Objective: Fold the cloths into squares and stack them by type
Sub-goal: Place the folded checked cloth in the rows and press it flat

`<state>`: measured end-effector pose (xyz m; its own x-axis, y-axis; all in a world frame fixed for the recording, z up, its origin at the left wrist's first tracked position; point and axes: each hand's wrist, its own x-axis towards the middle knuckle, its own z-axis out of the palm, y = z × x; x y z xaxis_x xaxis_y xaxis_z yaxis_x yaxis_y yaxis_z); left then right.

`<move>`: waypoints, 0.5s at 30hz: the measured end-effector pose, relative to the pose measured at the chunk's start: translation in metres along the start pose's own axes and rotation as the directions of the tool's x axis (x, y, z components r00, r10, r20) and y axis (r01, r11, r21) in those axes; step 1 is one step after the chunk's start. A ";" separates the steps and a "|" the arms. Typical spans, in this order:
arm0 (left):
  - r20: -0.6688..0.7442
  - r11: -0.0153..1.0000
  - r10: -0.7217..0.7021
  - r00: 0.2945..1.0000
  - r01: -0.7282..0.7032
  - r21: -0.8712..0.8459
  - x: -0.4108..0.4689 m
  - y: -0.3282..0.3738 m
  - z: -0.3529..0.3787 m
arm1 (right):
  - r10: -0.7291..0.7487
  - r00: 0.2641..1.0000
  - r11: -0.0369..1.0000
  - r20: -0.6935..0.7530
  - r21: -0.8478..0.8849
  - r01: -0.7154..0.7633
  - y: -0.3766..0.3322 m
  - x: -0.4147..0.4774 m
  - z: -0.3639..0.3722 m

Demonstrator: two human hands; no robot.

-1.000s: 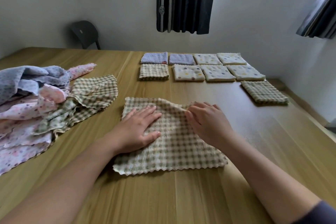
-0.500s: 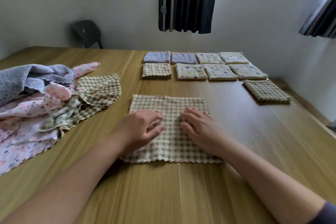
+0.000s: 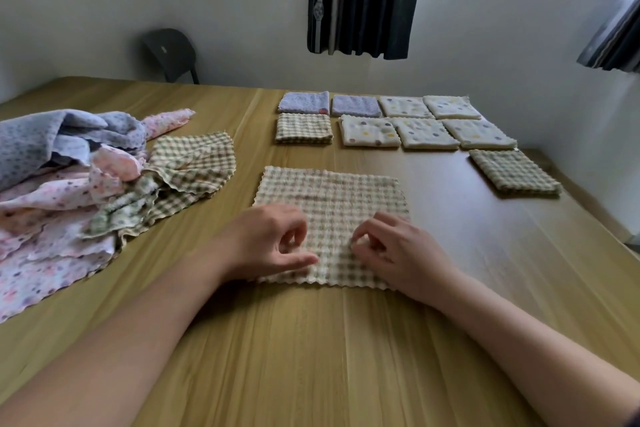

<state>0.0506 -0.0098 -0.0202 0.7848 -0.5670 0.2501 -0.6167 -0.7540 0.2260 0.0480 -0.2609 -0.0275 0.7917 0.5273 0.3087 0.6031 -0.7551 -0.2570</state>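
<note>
a checked cloth (image 3: 329, 204) lies flat on the table (image 3: 346, 357), right in front of the person, near the middle. both hands rest on its near half. the left hand (image 3: 266, 243) sits toward the cloth's left side, its fingers (image 3: 294, 229) curled under and the thumb stretched out along the fabric close to the near edge. the right hand (image 3: 398, 250) sits toward the right side, fingers (image 3: 374, 239) curled in with thumb and forefinger drawn close together. whether either hand has fabric pinched or only presses on it cannot be told.

to the left is a loose heap of unfolded cloths (image 3: 69, 191): lilac, pink flowered and checked ones tangled together, well apart from the flat cloth.

at the far side of the table the folded squares lie in rows. two lilac squares (image 3: 329, 103) are side by side at the back, with two dotted cream squares to their right. in front of these are a checked square (image 3: 304, 128) and three more dotted cream squares (image 3: 426, 132). another checked square (image 3: 514, 172) lies alone to the right, near the table's edge.
</note>
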 end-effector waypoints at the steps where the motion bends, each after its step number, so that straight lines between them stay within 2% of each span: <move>1: -0.002 0.999 -0.047 0.999 0.047 0.012 0.001 -0.001 0.002 | 0.041 0.999 0.999 0.014 -0.021 -0.041 0.002 0.002 -0.001; 3: 0.012 0.989 -0.145 0.989 0.144 0.025 0.000 -0.006 0.003 | 0.098 0.994 0.994 0.055 -0.052 -0.095 0.009 0.003 -0.001; 7: 0.051 0.973 -0.231 0.972 0.230 0.032 -0.006 -0.012 0.006 | 0.110 0.980 0.992 0.166 -0.075 -0.099 0.014 -0.002 -0.001; 11: -0.162 0.982 -0.188 0.969 0.186 -0.023 -0.004 -0.012 0.006 | 0.141 0.989 0.989 0.047 0.043 -0.143 0.011 -0.002 -0.005; 15: -0.209 0.983 -0.177 0.962 0.184 0.013 -0.004 -0.014 0.005 | 0.145 0.988 0.986 -0.043 0.088 -0.141 0.016 -0.001 -0.005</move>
<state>0.0568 0.0015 -0.0290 0.8513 -0.3424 0.3976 -0.4612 -0.8496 0.2558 0.0561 -0.2752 -0.0268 0.8657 0.3948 0.3077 0.4919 -0.7845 -0.3776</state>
